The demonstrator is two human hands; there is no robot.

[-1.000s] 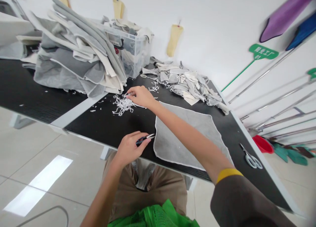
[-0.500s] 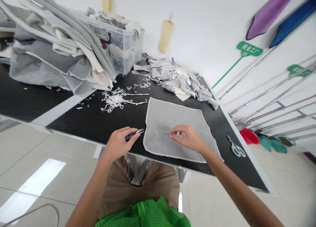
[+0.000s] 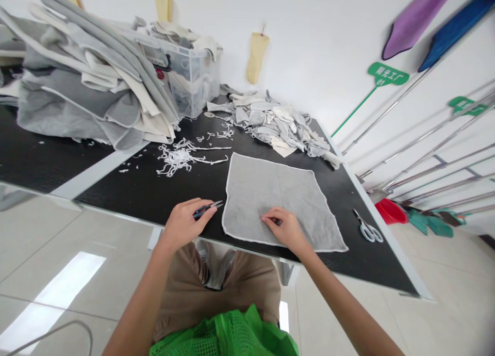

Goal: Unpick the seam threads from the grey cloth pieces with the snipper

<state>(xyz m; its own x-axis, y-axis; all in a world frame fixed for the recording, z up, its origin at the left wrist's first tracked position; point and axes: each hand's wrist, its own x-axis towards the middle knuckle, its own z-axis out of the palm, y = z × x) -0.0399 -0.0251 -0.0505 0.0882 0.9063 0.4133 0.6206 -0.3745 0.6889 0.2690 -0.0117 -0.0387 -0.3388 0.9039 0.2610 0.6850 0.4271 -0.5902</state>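
Note:
A grey cloth [image 3: 266, 185] with a white stitched border lies flat near the table's front edge. Over its lower middle is my right hand [image 3: 285, 228], thumb and fingertips pinched together at the fabric; whatever is between them is too small to make out. My left hand [image 3: 188, 223] rests just left of the cloth, closed around small dark-handled thread snips [image 3: 207, 209]. Their metal blades point right, towards the cloth's left border, without touching it.
White thread scraps [image 3: 180, 157] lie behind my left hand. Crumpled grey and white cloths [image 3: 266, 118] are heaped at the back. A tall cloth stack [image 3: 85, 87] and a clear plastic bin [image 3: 193, 77] stand at left. White-handled scissors [image 3: 369, 229] lie right, near the black table's [image 3: 382, 265] edge.
My right hand has come down and slightly left on the cloth, and its fingertips have closed into a pinch. My left hand keeps the snips in nearly the same place.

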